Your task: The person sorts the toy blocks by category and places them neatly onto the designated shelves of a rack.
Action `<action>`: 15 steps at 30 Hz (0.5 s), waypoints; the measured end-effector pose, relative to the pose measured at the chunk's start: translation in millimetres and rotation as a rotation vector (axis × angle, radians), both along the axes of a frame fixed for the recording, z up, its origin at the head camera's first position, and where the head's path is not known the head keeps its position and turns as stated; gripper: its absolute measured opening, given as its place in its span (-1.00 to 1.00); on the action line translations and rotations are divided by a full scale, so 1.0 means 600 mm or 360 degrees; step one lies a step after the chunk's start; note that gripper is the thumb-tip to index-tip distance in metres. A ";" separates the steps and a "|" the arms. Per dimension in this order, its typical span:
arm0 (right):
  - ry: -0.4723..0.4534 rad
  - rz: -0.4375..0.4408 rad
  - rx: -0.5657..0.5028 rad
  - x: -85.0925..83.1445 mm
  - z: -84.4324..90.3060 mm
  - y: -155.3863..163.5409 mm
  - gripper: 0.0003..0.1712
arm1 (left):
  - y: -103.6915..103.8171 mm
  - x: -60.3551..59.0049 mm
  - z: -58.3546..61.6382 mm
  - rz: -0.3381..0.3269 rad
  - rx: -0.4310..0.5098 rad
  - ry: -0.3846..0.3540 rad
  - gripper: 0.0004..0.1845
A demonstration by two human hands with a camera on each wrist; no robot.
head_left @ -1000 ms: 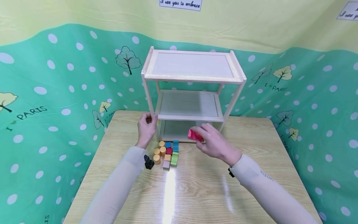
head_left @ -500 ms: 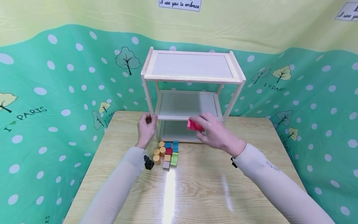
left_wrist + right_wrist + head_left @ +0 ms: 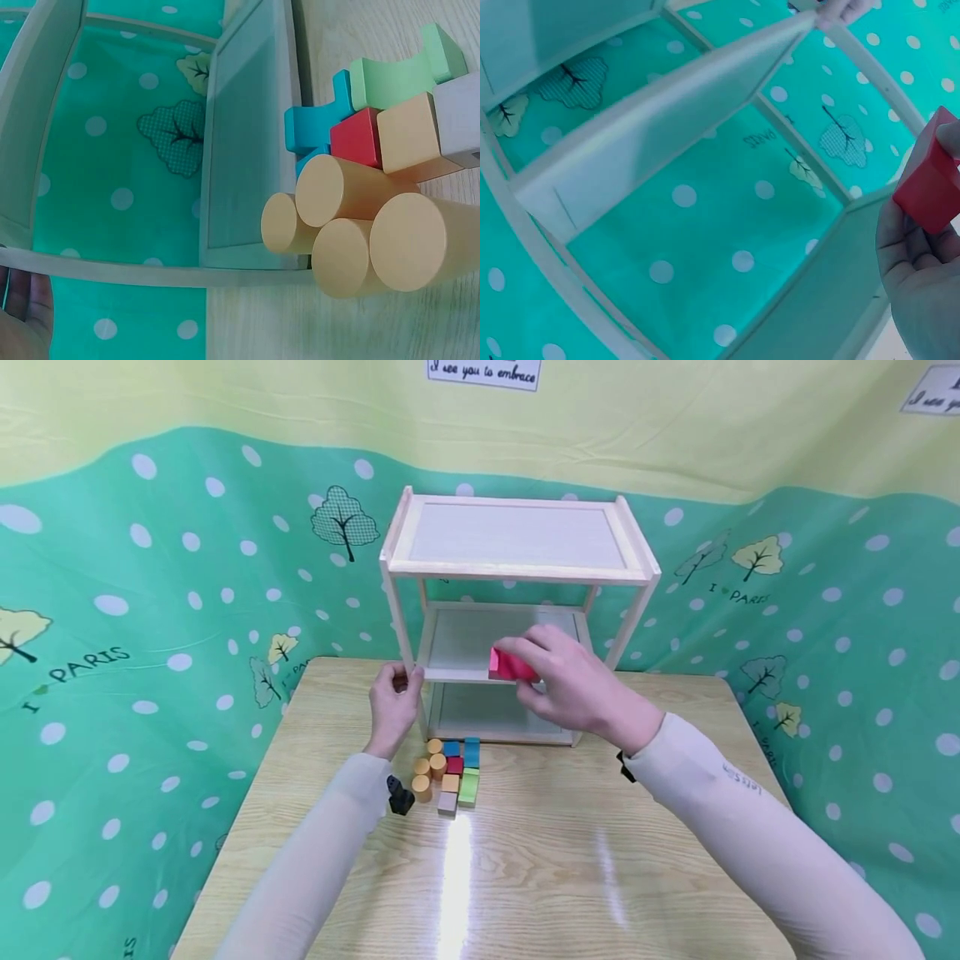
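Note:
My right hand (image 3: 573, 681) grips a red block (image 3: 508, 666) with a curved notch in front of the middle board (image 3: 480, 639) of a small wooden shelf (image 3: 517, 570). Seen from the right wrist, the red block (image 3: 928, 184) sits between thumb and fingers. At the shelf's left front post, level with the middle board, my left hand (image 3: 393, 706) holds the frame, thumb on the front edge. Only part of the left hand (image 3: 26, 322) shows in the left wrist view, behind the frame.
In front of the shelf's left side stand several wooden cylinders (image 3: 422, 788), blue blocks (image 3: 471, 752), a dark red block (image 3: 454, 765), an orange cube (image 3: 450, 783), a green notched block (image 3: 468, 787) and a greyish block (image 3: 447, 802). A patterned curtain (image 3: 187, 635) hangs around the table (image 3: 540, 843).
My right hand has risen with the red block from the lowest board's height to the middle board's front edge, shifting slightly left. The left hand stays at the post.

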State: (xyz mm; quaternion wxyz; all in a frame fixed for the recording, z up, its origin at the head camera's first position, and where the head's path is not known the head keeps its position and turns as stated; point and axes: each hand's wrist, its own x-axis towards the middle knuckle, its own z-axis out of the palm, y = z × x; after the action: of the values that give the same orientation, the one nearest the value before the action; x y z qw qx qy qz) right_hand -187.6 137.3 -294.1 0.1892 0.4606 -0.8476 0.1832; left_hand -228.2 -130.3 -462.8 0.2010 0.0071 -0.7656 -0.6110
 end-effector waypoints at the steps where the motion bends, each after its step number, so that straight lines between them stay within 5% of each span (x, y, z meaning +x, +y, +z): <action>1: 0.0004 0.0006 -0.0003 -0.002 0.004 -0.002 -0.48 | 0.000 0.000 0.000 -0.0002 0.0001 -0.0001 -0.65; 9: 0.0020 0.0029 -0.0008 -0.012 0.041 -0.013 -0.48 | 0.002 0.012 0.025 -0.0034 0.0009 -0.0016 -0.69; 15: 0.0013 0.0040 -0.0030 -0.021 0.064 -0.025 -0.48 | -0.003 0.000 0.003 -0.0024 0.0010 -0.0015 -0.63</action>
State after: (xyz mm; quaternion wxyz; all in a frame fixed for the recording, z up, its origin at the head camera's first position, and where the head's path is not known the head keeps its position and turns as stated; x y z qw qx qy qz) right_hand -200.0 122.5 -255.5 0.1947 0.4702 -0.8392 0.1915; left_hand -228.2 -132.2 -461.2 0.1928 0.0049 -0.7648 -0.6148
